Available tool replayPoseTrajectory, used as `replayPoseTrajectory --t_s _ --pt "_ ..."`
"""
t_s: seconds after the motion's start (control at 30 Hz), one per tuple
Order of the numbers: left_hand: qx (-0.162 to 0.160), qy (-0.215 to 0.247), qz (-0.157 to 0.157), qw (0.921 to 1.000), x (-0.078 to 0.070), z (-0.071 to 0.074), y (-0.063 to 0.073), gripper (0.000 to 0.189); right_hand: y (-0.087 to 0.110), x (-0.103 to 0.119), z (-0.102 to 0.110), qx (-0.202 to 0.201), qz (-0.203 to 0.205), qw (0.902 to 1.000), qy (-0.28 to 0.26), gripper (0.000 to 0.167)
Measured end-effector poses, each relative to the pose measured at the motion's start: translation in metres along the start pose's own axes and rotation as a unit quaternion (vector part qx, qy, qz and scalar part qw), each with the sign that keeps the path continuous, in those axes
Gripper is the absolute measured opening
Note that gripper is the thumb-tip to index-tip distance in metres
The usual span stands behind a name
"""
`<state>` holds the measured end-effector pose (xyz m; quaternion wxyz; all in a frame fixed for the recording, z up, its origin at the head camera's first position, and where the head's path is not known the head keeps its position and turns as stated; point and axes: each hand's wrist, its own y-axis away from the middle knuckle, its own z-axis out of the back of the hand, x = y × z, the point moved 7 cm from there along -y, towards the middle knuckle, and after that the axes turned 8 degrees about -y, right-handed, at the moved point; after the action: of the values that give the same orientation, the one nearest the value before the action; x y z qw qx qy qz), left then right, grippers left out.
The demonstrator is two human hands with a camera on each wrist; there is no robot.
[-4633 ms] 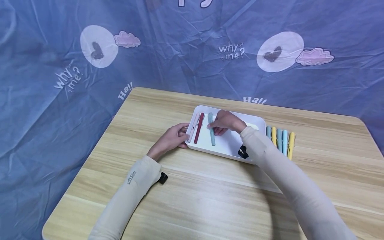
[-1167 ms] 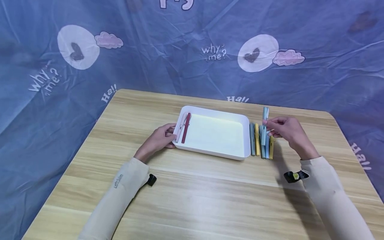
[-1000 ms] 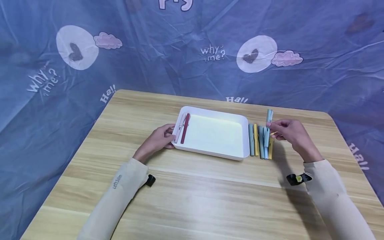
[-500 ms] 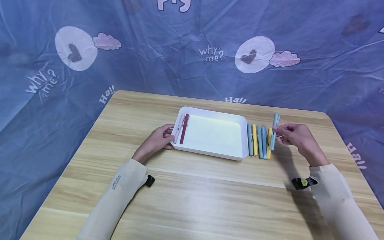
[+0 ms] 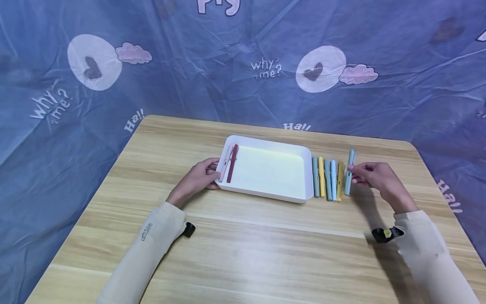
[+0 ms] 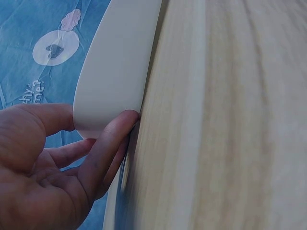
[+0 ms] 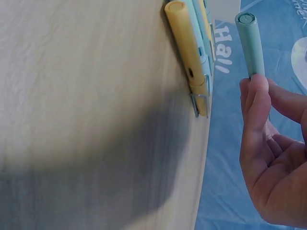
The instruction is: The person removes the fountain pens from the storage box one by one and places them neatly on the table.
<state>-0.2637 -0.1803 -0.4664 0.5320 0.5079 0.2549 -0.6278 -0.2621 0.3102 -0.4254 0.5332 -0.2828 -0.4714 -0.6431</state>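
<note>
A teal capped pen (image 5: 348, 185) is pinched between the thumb and fingers of my right hand (image 5: 379, 179), just right of a row of pens. In the right wrist view this pen (image 7: 251, 45) stands above my fingertips, apart from the yellow pen (image 7: 184, 43) ending the row. My left hand (image 5: 195, 179) grips the left end of the white tray (image 5: 267, 195), thumb and fingers around its wall, as the left wrist view also shows. Inside the tray, along its left side, lie a pale pink pen (image 5: 225, 166) and a dark red pen (image 5: 233, 164).
Several teal, yellow and light blue pens, among them a light blue pen (image 5: 333, 179), lie side by side against the tray's right end. All this is on a wood-grain table (image 5: 243, 253). A blue printed cloth (image 5: 212, 76) hangs behind.
Earlier, my right hand held a teal pen inside the tray. It has since carried the pen rightward over the row and lowered it beyond the last yellow pen. My left hand stays on the tray.
</note>
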Motion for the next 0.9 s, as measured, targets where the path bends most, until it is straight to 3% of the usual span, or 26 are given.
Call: replayPoseTrajectory --t_s 0.43,0.9 --pt "-0.001 0.001 0.003 1.0 0.0 0.0 0.0 0.058 0.0 -0.019 0.003 0.029 -0.034 0.9989 0.011 0.063" --pt "-0.002 -0.002 0.002 1.0 0.0 -0.001 -0.001 0.057 -0.002 -0.031 -0.007 0.063 -0.043 0.9971 0.002 0.038"
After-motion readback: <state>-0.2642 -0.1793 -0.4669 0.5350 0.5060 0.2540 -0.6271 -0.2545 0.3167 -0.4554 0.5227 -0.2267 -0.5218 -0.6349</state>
